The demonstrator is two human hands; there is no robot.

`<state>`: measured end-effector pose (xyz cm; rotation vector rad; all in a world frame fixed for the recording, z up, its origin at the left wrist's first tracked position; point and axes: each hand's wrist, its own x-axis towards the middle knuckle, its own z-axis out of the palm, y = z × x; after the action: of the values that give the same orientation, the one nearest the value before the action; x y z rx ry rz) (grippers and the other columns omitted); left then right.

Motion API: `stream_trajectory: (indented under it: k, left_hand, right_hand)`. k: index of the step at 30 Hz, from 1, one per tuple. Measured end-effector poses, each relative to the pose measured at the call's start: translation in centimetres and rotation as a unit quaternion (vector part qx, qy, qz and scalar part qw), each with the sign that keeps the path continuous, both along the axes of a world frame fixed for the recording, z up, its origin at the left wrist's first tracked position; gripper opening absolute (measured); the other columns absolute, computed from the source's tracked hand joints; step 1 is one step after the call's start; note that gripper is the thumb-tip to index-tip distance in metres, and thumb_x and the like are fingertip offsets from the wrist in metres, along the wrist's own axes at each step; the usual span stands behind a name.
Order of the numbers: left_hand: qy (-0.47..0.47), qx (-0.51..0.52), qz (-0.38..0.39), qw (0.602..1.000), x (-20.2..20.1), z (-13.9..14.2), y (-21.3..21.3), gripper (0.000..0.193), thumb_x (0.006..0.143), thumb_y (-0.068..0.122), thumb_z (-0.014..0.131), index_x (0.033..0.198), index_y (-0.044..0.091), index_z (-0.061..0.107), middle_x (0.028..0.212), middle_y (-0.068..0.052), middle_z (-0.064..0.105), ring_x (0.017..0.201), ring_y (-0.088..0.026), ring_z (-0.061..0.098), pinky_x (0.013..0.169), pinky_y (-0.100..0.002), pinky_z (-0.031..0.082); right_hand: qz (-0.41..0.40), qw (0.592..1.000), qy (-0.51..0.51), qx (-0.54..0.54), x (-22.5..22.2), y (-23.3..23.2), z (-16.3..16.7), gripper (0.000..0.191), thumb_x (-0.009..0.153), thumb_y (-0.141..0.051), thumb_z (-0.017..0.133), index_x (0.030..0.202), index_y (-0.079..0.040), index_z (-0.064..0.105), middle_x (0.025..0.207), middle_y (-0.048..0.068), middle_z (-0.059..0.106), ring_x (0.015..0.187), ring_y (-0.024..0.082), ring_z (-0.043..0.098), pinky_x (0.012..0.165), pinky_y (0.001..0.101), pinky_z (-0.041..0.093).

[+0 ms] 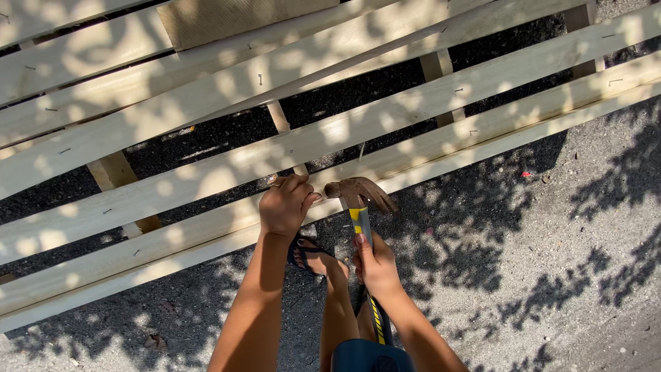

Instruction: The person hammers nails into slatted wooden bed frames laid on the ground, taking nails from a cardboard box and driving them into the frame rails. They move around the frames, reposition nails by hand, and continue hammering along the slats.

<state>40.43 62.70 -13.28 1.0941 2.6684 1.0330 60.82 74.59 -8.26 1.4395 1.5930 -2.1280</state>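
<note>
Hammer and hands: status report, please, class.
Right hand grips the hammer handle. Left hand rests on the wooden slat, pinching something too small to tell. Foot beneath; nothing blocking.

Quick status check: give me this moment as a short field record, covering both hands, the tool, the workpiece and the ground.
left hand: left hand rests fingers on the edge of a wooden slat
right hand: right hand grips the hammer handle
tool: claw hammer, rusty head, yellow and black handle, head at the slat edge
workpiece: slatted wooden frame, nails showing
ground: dark gravel, dappled shade
foot: sandalled foot between the arms
</note>
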Motion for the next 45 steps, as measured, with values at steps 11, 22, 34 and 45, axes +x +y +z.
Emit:
stream_trajectory:
  k: [11,22,34,45]
  left_hand:
    - [-0.035,-0.045,0.01,0.998,-0.6,0.0,0.5,0.056,0.064,0.046,0.085,0.11,0.015,0.075,0.109,0.003,0.069,0.099,-0.025,0.068,0.078,-0.037,0.058]
    - [-0.012,-0.087,-0.028,0.996,-1.1,0.1,0.6,0.05,0.073,0.045,0.082,0.113,0.015,0.074,0.108,0.002,0.066,0.099,-0.024,0.066,0.08,-0.038,0.058]
    - [-0.026,-0.116,-0.043,0.992,-1.8,-1.7,1.1,0.052,0.077,0.051,0.081,0.114,0.015,0.072,0.109,0.001,0.064,0.104,-0.024,0.064,0.084,-0.038,0.058]
    - [-0.048,-0.046,0.157,0.985,-1.1,0.5,-2.7,0.026,0.091,0.033,0.072,0.104,0.01,0.073,0.104,-0.008,0.067,0.096,-0.034,0.065,0.079,-0.045,0.054]
  right_hand:
    - [-0.016,1.0,0.0,0.008,1.1,-0.2,-1.9,0.04,0.101,-0.049,0.052,0.093,-0.009,0.053,0.057,-0.003,0.044,0.043,0.006,0.039,0.039,0.0249,0.032]
    - [-0.017,1.0,0.006,-0.003,1.3,0.1,-1.5,0.039,0.102,-0.047,0.053,0.094,-0.009,0.052,0.056,-0.003,0.042,0.043,0.006,0.038,0.038,0.0249,0.031]
    - [-0.031,0.999,0.001,-0.019,0.5,0.2,-2.0,0.034,0.103,-0.041,0.052,0.092,-0.009,0.049,0.059,-0.002,0.044,0.043,0.007,0.039,0.038,0.0253,0.031]
    - [0.057,0.995,-0.046,0.062,-1.2,2.3,0.7,0.036,0.1,-0.044,0.052,0.1,-0.009,0.062,0.059,-0.004,0.043,0.047,0.006,0.044,0.04,0.0253,0.032]
